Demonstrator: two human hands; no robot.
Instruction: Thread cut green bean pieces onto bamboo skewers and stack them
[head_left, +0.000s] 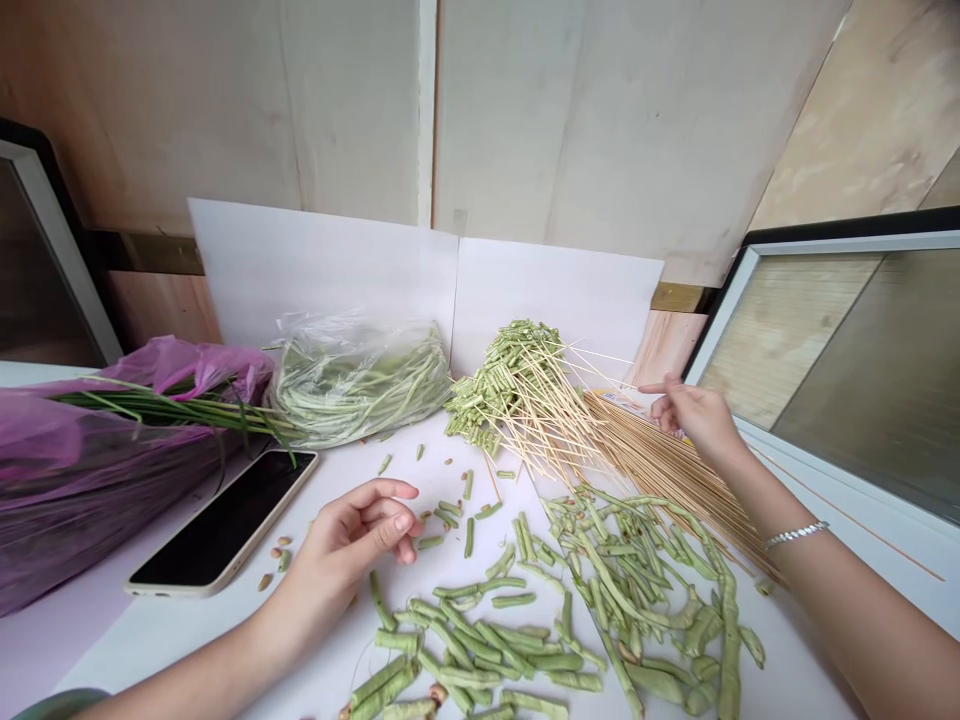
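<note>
Left hand (352,540) is held loosely curled over the white table (187,640), fingers half closed; whether a small piece is pinched cannot be told. Right hand (694,415) is released, with the index finger (651,388) extended and the other fingers lightly bent, just over the loose bamboo skewers (660,465); contact with them cannot be confirmed. A silver bracelet (796,535) is worn on the right wrist.

Cut green beans (480,640) are spread in a loose heap on the table, below and to the right of the left hand. Threaded bean skewers (504,385) are bunched against a white board (322,270), sticks fanned out to the right over the loose skewers. A clear plastic bag of long beans (360,385) is placed to their left. A smartphone (221,520) is laid face up just left of the left hand, with small brown bean bits (274,565) beside it. Long green chives (150,408) are laid over a purple plastic bag (97,480) at far left.
</note>
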